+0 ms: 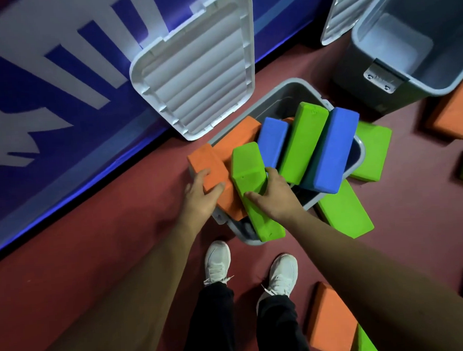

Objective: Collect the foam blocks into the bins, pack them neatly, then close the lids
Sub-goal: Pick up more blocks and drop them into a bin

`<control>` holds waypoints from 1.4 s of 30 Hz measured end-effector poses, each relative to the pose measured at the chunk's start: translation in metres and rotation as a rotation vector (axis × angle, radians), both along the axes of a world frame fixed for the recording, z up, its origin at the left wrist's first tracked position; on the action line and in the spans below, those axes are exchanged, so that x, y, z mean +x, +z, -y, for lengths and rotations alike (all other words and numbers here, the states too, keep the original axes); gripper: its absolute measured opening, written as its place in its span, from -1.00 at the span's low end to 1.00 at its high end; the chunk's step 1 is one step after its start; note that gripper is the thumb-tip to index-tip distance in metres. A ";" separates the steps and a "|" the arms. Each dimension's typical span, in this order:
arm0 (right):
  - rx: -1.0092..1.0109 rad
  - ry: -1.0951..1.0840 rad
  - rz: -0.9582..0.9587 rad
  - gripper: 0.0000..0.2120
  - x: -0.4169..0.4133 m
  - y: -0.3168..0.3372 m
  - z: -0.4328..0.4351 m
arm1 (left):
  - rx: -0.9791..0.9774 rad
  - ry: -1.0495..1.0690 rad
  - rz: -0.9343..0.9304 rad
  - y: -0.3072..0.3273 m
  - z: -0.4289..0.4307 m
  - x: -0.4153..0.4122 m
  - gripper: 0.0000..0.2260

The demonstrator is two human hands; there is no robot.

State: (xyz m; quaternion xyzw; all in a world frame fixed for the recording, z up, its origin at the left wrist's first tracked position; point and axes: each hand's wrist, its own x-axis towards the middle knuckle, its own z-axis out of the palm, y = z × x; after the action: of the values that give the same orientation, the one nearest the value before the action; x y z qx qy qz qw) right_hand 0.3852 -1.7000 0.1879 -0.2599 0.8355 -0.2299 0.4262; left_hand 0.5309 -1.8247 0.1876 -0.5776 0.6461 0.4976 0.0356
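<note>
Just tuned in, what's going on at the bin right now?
A person stands over the bin, its lid open. The left hand grips an orange block and the right hand a green block, both lying across the bin's near edge. Other blocks stick out of it untidily. The second bin looks empty, and more blocks lie on the floor.

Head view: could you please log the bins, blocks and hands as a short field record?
near bin: lid open; blocks piled loosely, sticking above the rim
far bin: open; no blocks visible inside
left hand: grips orange block at the near bin's edge
right hand: grips green block beside it
floor: loose green block, loose orange block, others
packing: not yet neat
</note>
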 end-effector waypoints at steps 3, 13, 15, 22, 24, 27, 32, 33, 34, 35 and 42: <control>0.042 0.068 -0.028 -0.34 0.009 -0.005 -0.009 | 0.020 -0.082 0.085 -0.011 -0.017 0.014 -0.61; 0.003 0.074 -0.063 -0.40 0.021 -0.029 -0.017 | -0.018 -0.099 0.121 -0.038 -0.036 0.033 -0.53; 0.018 0.065 -0.065 -0.38 0.022 -0.030 -0.019 | -0.059 -0.100 0.148 -0.038 -0.033 0.032 -0.57; 0.074 -0.042 -0.127 -0.34 0.029 0.022 -0.020 | -0.128 -0.215 0.115 0.014 0.000 0.036 -0.61; 0.063 -0.077 -0.166 -0.32 0.026 0.060 -0.018 | -0.169 -0.265 0.081 0.049 0.015 0.029 -0.64; 0.038 -0.148 -0.221 -0.33 0.017 0.131 -0.024 | -0.216 -0.339 0.019 0.114 0.035 0.012 -0.68; -0.002 -0.289 -0.350 -0.43 0.016 0.269 -0.067 | -0.311 -0.503 -0.119 0.248 0.031 -0.022 -0.67; -0.004 -0.318 -0.367 -0.45 0.019 0.297 -0.080 | -0.326 -0.538 -0.137 0.275 0.023 -0.029 -0.67; -0.005 -0.347 -0.382 -0.46 0.022 0.325 -0.095 | -0.342 -0.577 -0.154 0.301 0.013 -0.038 -0.68; -0.007 -0.380 -0.403 -0.48 0.025 0.351 -0.112 | -0.362 -0.628 -0.182 0.327 0.000 -0.047 -0.68; 0.093 -0.639 -0.605 -0.41 0.052 0.500 -0.276 | -0.478 -0.993 -0.406 0.500 -0.145 -0.106 -0.65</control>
State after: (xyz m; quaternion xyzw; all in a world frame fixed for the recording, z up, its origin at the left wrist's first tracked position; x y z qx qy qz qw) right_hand 0.4369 -1.4236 0.6884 -0.0247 0.9705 -0.2258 0.0811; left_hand 0.4248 -1.6801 0.6878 -0.0909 0.9275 0.3625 0.0089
